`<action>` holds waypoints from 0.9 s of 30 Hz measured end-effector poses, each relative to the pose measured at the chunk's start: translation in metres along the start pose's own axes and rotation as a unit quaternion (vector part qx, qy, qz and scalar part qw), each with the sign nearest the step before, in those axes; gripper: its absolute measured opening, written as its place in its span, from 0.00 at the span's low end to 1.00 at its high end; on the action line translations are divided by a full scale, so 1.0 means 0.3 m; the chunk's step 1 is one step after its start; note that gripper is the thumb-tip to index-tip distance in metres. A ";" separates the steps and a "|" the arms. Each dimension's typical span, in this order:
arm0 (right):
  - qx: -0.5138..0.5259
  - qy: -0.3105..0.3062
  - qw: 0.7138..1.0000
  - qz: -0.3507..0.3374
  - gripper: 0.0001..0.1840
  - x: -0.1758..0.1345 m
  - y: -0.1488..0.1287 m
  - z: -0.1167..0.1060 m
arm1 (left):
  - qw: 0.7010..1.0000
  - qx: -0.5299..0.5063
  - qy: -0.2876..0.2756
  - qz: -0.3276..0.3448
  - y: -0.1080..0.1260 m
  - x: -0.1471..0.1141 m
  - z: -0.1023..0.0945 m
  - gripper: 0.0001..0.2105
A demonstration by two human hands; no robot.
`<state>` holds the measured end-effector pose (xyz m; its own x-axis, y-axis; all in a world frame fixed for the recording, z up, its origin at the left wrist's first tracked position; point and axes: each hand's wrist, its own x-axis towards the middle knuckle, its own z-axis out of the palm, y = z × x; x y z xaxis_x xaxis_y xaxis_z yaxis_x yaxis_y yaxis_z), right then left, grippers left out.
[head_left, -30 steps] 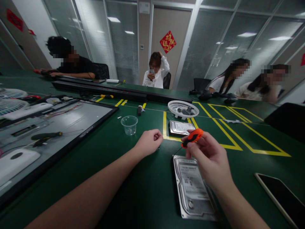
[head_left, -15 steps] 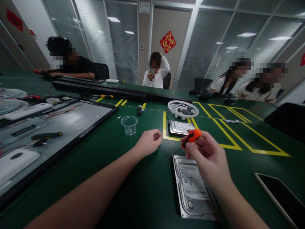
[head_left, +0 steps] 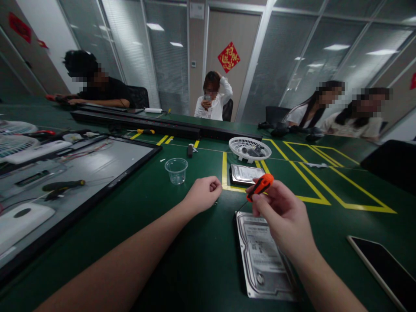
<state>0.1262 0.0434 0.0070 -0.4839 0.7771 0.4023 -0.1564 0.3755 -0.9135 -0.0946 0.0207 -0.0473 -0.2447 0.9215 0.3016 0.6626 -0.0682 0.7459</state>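
My right hand [head_left: 286,212] grips a screwdriver [head_left: 261,185] by its orange and black handle, fingers pinched round it. The thin shaft slants down to the far left corner of a silver hard drive [head_left: 256,247], which lies flat, label up, partly under my hand and forearm. Left of that corner, my left hand [head_left: 204,193] rests low over the table with its fingers curled closed. Small shiny bits, too tiny to name, show just beneath its fingers. A second hard drive [head_left: 247,173] lies beyond both hands, inside yellow tape.
Left of my hands stands a clear plastic cup [head_left: 176,171]. Behind the second drive, a white basket [head_left: 249,149] holds dark parts. A phone [head_left: 383,271] lies at right. A large opened panel [head_left: 107,169] with tools fills the left side. Several people sit across the table.
The screwdriver's handle has turned slightly in my right hand, and the fingers have shifted a little. My left hand and the hard drive have stayed put.
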 end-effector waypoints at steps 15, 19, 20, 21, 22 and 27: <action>-0.012 -0.006 1.000 -0.005 0.11 0.007 0.001 0.004 | 1.000 -0.001 -0.001 -0.004 0.006 -0.001 -0.001 0.08; -0.030 0.003 0.999 0.011 0.10 0.007 0.015 -0.001 | 1.000 0.005 0.001 -0.003 0.008 0.000 0.001 0.08; -0.030 0.006 0.999 0.014 0.10 0.007 0.015 -0.001 | 1.000 0.006 0.001 -0.002 0.009 0.000 0.001 0.08; -0.029 0.008 0.999 0.015 0.09 0.008 0.014 0.000 | 1.000 0.007 0.001 -0.001 0.009 0.001 0.000 0.08; -0.028 0.010 0.999 0.015 0.09 0.008 0.012 0.002 | 1.000 0.008 0.001 0.000 0.009 0.001 -0.001 0.08; 0.003 -0.009 1.000 -0.002 0.11 0.004 -0.001 0.008 | 1.000 0.009 0.001 -0.001 0.007 0.001 -0.004 0.08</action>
<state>0.1235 0.0431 0.0075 -0.4979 0.7665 0.4056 -0.1638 0.3762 -0.9120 -0.0940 0.0204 -0.0449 -0.2479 0.9207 0.3013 0.6751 -0.0589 0.7354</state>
